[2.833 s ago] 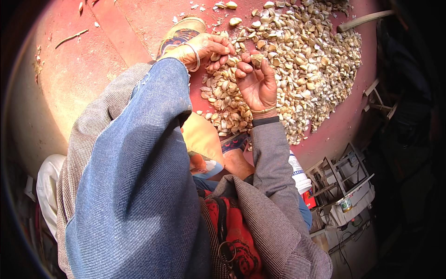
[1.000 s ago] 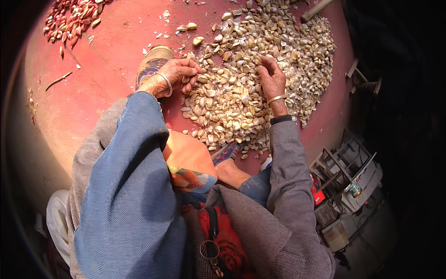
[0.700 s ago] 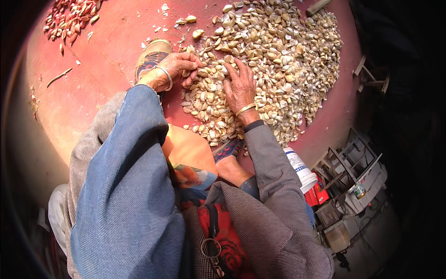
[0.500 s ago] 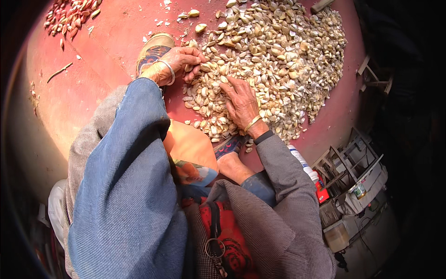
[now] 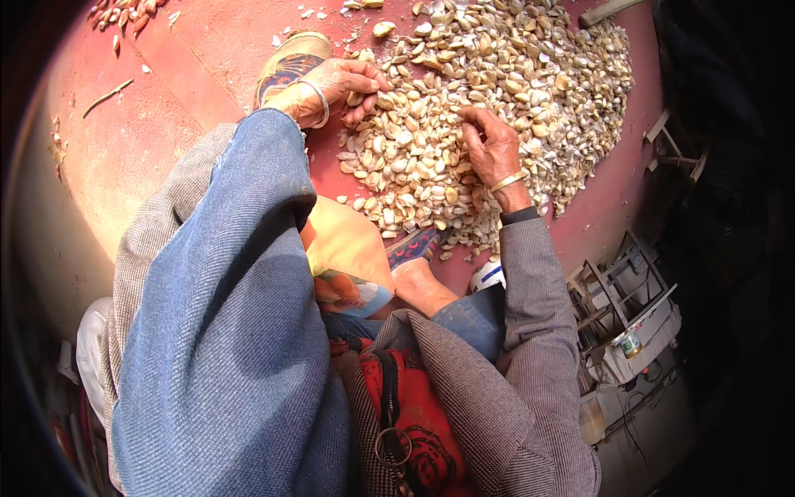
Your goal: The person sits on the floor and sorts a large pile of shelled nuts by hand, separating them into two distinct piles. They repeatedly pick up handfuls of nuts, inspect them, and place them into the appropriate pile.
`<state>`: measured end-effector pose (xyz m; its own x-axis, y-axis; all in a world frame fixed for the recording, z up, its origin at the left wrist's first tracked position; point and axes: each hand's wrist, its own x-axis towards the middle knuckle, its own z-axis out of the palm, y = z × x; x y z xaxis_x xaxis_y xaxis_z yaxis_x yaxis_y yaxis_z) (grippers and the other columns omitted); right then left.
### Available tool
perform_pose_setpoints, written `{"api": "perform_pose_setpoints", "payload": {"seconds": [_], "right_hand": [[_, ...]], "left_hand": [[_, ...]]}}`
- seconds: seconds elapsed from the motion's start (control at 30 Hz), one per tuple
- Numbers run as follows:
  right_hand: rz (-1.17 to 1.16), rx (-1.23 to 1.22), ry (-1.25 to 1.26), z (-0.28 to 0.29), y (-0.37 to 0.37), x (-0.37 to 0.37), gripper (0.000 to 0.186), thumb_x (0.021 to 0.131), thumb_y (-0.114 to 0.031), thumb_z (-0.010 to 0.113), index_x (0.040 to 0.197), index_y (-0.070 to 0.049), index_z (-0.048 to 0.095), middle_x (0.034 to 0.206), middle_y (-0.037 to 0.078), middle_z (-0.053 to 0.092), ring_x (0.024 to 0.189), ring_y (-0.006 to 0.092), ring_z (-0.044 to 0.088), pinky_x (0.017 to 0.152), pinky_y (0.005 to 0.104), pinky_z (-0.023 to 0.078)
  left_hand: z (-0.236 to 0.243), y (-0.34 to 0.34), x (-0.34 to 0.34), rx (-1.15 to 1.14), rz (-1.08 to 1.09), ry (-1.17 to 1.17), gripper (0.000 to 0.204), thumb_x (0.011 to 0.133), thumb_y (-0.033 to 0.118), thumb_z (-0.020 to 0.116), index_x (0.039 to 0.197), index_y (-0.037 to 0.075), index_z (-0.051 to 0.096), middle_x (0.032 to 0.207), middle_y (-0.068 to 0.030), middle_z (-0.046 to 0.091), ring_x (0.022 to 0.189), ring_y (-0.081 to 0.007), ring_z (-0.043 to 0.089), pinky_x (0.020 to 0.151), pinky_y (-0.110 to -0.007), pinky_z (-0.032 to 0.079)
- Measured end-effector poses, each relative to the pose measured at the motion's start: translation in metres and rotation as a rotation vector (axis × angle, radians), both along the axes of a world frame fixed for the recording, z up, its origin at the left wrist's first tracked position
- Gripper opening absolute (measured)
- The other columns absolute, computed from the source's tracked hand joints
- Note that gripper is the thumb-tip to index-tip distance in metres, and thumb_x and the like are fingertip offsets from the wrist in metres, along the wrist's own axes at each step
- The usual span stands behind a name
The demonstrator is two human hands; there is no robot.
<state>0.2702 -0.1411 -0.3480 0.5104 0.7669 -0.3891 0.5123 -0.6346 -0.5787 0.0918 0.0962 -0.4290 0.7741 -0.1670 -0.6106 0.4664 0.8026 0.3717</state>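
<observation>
A broad heap of pale, clove-shaped pieces (image 5: 439, 124), much like garlic cloves, lies in front of me. At its near left edge is my left hand (image 5: 335, 89), thumb and forefinger brought together; whatever sits in the pinch is too small to make out. A silvery bangle (image 5: 320, 103) circles that wrist. My right hand (image 5: 494, 153) hovers over the middle of the heap, fingers curled, forefinger and thumb close together. I cannot see what it may hold. It wears a yellowish bangle (image 5: 508, 181).
Reddish pieces (image 5: 124, 12) lie at the far left, above a thin stick (image 5: 108, 98). A wooden handle (image 5: 611, 12) rests at the heap's far right. My shoe (image 5: 286, 66) stands beside the left hand. A wooden frame (image 5: 617, 298) and a white container (image 5: 489, 276) are at right.
My right hand has moved right across the heap, away from the left hand, and its fingers have curled. The left hand keeps its pinch in about the same place. The view has shifted slightly.
</observation>
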Motion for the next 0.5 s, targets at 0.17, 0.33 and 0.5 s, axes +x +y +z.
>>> {"api": "perform_pose_setpoints", "payload": {"seconds": [0.17, 0.33, 0.5], "right_hand": [[-0.002, 0.021, -0.119, -0.029, 0.022, -0.004, 0.023, 0.089, -0.009, 0.061, 0.111, -0.006, 0.066, 0.1, 0.011, 0.067, 0.093, 0.0305, 0.066, 0.082, 0.0397, 0.053], [0.132, -0.007, -0.155, -0.037, 0.017, -0.03, 0.018, 0.086, -0.009, 0.065, 0.104, -0.009, 0.066, 0.097, 0.01, 0.063, 0.1, 0.0309, 0.06, 0.084, 0.0413, 0.051], [0.319, -0.085, -0.146, -0.019, -0.007, -0.038, 0.01, 0.084, -0.007, 0.065, 0.094, -0.007, 0.065, 0.094, 0.008, 0.058, 0.094, 0.0307, 0.056, 0.084, 0.0403, 0.048]], "left_hand": [[-0.002, 0.004, -0.003, -0.048, 0.074, -0.08, 0.016, 0.099, 0.014, 0.058, 0.106, 0.0, 0.062, 0.074, -0.0072, 0.061, 0.059, -0.0142, 0.059, 0.052, -0.025, 0.048], [-0.004, 0.007, -0.006, -0.115, 0.12, -0.184, 0.021, 0.101, 0.021, 0.059, 0.106, 0.001, 0.062, 0.079, -0.0075, 0.061, 0.064, -0.0146, 0.061, 0.054, -0.025, 0.047], [-0.004, 0.006, -0.005, -0.087, 0.128, -0.125, 0.021, 0.1, 0.021, 0.059, 0.105, 0.001, 0.062, 0.078, -0.0068, 0.061, 0.064, -0.0151, 0.061, 0.054, -0.025, 0.046]]}}
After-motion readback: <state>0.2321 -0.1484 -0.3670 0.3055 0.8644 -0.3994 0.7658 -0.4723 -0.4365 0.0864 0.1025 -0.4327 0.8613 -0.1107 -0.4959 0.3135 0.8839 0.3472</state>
